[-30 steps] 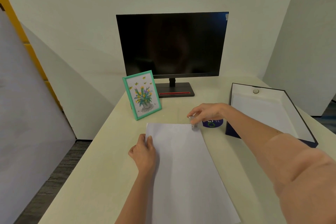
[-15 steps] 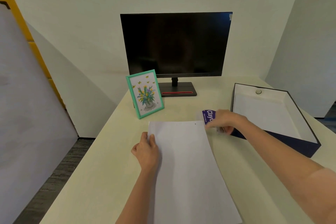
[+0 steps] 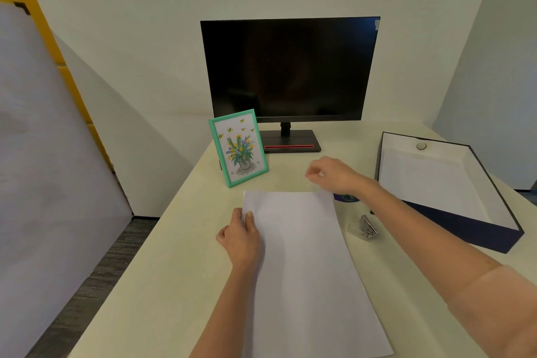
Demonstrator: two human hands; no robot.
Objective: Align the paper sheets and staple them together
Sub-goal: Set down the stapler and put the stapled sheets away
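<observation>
left hand (image 3: 241,238) low, knuckles up; right hand (image 3: 334,174) forward, raised, fingers loosely curled
</observation>
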